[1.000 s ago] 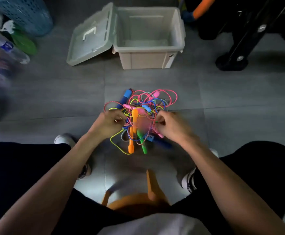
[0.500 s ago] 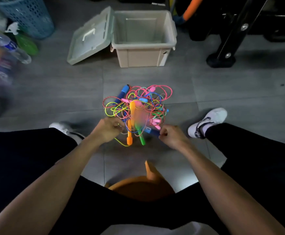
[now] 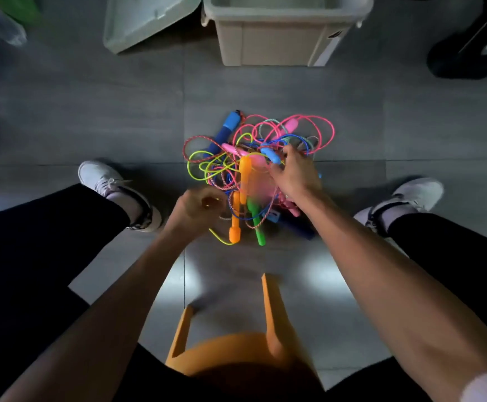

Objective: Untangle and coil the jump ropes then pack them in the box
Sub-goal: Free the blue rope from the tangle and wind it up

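A tangle of jump ropes [image 3: 251,169] lies on the grey floor between my feet, with pink, yellow, blue and striped cords and orange, green, pink and blue handles. My left hand [image 3: 198,207] is curled at the tangle's near left edge and pinches a cord there. My right hand [image 3: 294,172] reaches over the right side of the pile, and its fingers grip a light blue handle [image 3: 271,154]. The beige box [image 3: 274,39] stands open beyond the pile, its lid [image 3: 146,21] hanging to the left.
I sit on an orange stool [image 3: 236,343], with a white shoe on each side of the pile [image 3: 111,184] [image 3: 404,198]. A black equipment base [image 3: 462,59] stands at the far right. A plastic bottle [image 3: 1,27] lies at the far left.
My right hand moved from the near edge of the tangle up over its right side onto the light blue handle. The view tipped down and closer, and my left foot came into sight.
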Demonstrator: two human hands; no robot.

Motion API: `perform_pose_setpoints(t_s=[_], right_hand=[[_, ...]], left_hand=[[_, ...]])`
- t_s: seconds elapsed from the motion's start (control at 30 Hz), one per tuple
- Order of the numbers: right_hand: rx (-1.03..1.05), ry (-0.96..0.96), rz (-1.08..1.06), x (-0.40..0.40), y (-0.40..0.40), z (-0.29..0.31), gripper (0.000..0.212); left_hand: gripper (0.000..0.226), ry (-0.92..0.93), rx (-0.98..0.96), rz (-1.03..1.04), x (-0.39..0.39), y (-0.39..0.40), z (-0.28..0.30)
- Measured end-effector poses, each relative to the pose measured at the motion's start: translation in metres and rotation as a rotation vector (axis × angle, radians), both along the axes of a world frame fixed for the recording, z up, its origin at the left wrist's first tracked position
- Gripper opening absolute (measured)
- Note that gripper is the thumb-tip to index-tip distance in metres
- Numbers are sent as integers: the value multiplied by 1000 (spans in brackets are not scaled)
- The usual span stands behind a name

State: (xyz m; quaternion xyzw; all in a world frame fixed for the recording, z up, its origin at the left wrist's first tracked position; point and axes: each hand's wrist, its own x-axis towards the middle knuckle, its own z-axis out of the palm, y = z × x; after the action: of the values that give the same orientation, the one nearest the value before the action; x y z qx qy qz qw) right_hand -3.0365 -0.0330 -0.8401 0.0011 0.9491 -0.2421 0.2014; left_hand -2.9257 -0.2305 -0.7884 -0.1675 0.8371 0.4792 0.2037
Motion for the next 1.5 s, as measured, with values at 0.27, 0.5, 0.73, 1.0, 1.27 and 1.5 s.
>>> perform_pose_setpoints(t_s=[0.27,0.5,0.73,1.0,1.27,1.5], right_hand=[[-22,4,-125,-17,-1,-4,21],[-322,32,-177,21,47,81,9],[-592,6,-90,82,77,144,15],[-723,31,35,102,73,152,25],[-557,-48,99,95,71,132,18],[-524,112,118,78,35,153,49]], left_hand=[[15,-15,11,119,-17,-13,-11],[18,-51,102,156,-27,19,29],[28,-304,319,217,-37,64,86],[10,-365,566,520,-32,67,99],[38,136,109,123,-33,40,126],[46,421,-148,-417,-14,8,162]])
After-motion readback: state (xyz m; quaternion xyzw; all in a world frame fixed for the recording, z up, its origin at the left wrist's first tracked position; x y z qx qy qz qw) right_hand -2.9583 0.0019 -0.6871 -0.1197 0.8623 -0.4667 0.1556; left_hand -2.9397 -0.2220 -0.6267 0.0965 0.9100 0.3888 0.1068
